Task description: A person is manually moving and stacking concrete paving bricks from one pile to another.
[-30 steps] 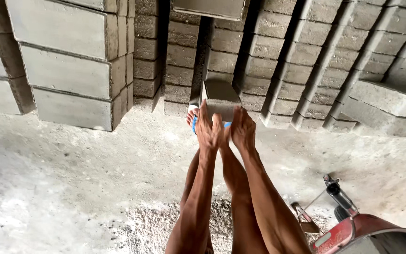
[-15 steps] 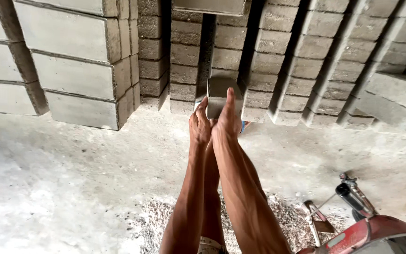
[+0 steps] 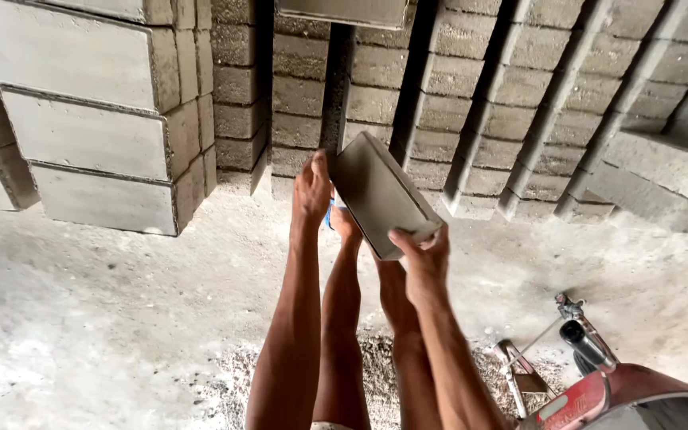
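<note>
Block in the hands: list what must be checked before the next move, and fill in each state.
1. Right hand has a grip on the block: its fingers wrap over the near corner. Ok.
2. Left hand has a grip: it lies along the block's far edge. Whether it clamps, cannot tell.
3. Block held level: it is tilted, with the near corner low. Not ok.
4. Feet clear of the block: they stand right below it. Not ok.
5. Footing: loose gravel lies around the legs. Not ok.
6. Red machine clear of the arms: it stands apart on the right. Ok.
</note>
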